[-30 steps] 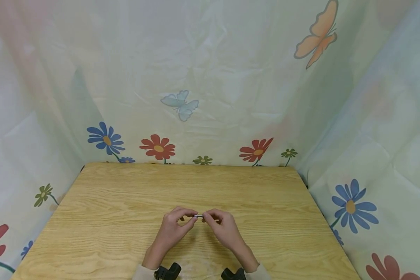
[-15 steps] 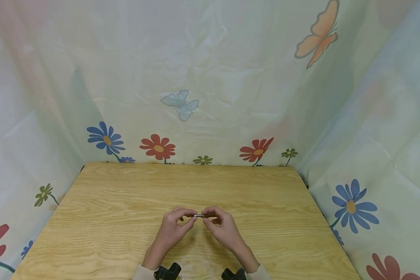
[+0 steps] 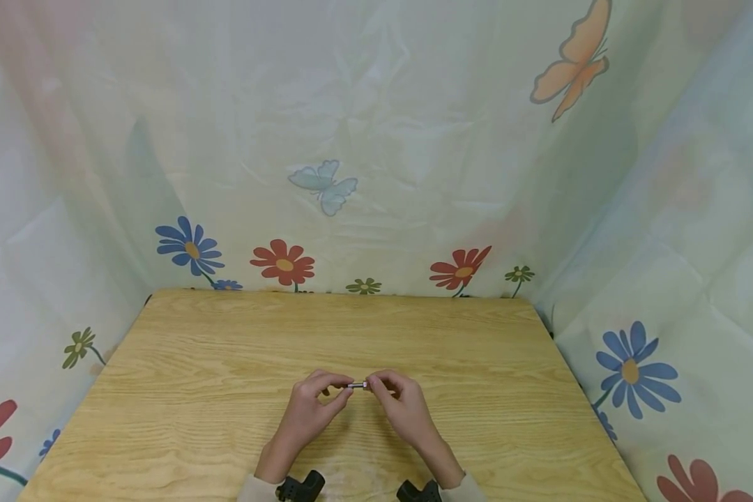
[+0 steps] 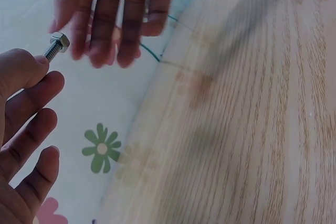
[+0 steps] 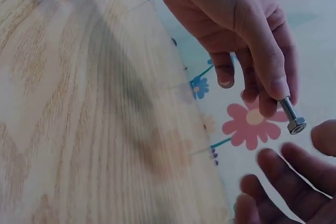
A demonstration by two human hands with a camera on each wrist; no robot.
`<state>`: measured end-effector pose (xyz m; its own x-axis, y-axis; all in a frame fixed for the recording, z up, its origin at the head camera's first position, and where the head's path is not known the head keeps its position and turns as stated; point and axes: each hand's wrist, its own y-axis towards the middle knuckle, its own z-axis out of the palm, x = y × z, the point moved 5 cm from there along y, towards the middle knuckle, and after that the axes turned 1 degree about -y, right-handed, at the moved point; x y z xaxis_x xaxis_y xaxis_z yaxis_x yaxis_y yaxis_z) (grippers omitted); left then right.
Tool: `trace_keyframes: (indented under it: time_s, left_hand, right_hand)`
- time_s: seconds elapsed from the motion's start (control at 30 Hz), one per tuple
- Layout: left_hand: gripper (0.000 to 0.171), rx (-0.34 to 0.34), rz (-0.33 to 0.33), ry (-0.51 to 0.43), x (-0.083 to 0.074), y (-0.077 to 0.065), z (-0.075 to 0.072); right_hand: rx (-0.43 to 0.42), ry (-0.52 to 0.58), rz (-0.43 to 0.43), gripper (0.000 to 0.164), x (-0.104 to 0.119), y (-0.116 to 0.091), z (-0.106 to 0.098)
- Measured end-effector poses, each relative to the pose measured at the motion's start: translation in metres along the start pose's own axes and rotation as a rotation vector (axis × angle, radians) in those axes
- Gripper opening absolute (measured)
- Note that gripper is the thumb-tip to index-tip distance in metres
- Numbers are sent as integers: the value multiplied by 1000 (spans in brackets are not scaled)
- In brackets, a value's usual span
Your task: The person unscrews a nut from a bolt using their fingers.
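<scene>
A small silver bolt (image 3: 356, 385) is held level above the table, pinched at one end between the thumb and fingers of my left hand (image 3: 312, 408). Its threaded shank (image 4: 52, 52) runs out to a hexagonal end (image 5: 297, 126), which looks like a nut with a round opening; the pinched end is hidden by the fingertips. My right hand (image 3: 404, 411) is just beside that hexagonal end. In both wrist views its thumb and fingers stand apart around the metal, with a small gap and nothing gripped.
Beneath the hands lies a wood-grain table (image 3: 351, 335). A pale curtain (image 3: 401, 139) printed with flowers and butterflies surrounds it at the back and both sides. Dark cameras (image 3: 301, 486) are strapped to the wrists.
The right fingers, which covered the bolt's far end a second ago, have shifted on it and come slightly away to the right, exposing the hexagonal end. The left hand keeps its pinch.
</scene>
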<state>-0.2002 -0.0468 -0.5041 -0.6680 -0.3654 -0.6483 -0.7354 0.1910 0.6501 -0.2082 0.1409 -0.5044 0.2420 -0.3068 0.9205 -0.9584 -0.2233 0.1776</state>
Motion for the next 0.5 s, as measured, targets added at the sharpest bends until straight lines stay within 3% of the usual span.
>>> trace_keyframes:
  time_s: [0.17,0.5]
  left_hand:
    - [17,2,-1,-1,-1,1,1]
    - [19,14,22,11,-1,2,1]
  right_hand:
    - [43,-4,54,32,0,-1,1]
    - [93,37,8,25,2,-1,1]
